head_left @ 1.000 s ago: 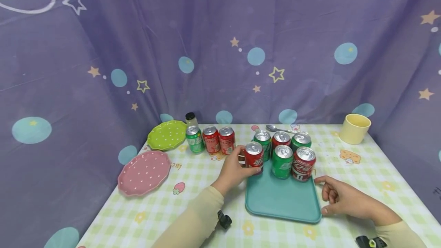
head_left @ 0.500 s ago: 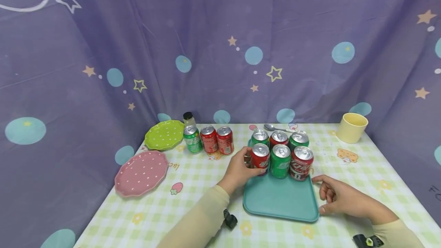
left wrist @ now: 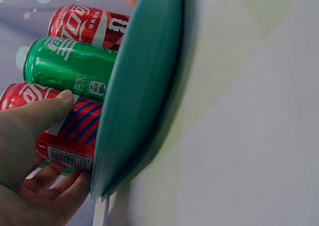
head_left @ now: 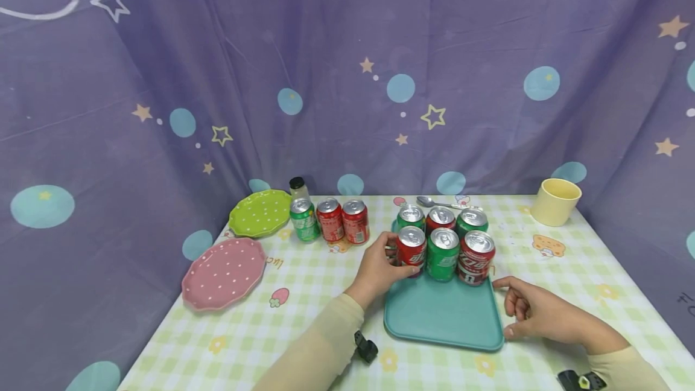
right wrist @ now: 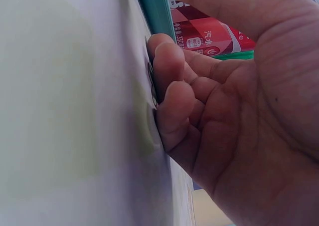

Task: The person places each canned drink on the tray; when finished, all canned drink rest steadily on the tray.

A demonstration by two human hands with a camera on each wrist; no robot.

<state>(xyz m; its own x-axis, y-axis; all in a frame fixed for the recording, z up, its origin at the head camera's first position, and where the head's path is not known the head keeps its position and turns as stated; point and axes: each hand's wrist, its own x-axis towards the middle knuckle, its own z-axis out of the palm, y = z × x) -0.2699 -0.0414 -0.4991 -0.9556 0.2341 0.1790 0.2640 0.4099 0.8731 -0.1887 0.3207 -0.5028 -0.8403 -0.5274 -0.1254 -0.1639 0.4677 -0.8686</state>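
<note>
My left hand (head_left: pixel 376 269) holds a red soda can (head_left: pixel 410 251) upright at the left end of the front row on a teal tray (head_left: pixel 444 315). The left wrist view shows its thumb across the can's side, fingers on the other side. Beside that can stand a green can (head_left: pixel 442 258) and another red can (head_left: pixel 475 261). Behind them are a green can (head_left: pixel 411 216), a red can (head_left: pixel 440 217) and a second green can (head_left: pixel 472 221), partly hidden. At the tray's right edge, my right hand (head_left: pixel 548 312) rests with index finger and thumb by the rim, other fingers loosely curled.
Left of the tray stand a green can (head_left: pixel 304 222) and two red cans (head_left: pixel 343 222), with a black-lidded jar (head_left: pixel 297 187) behind. Green (head_left: pixel 260 213) and pink (head_left: pixel 225 273) plates lie farther left. A spoon (head_left: pixel 440 203) lies at the back; a yellow cup (head_left: pixel 556 202) stands right.
My left hand has moved the red can right, up close to the green can in the front row. The right hand stays by the tray's edge.
</note>
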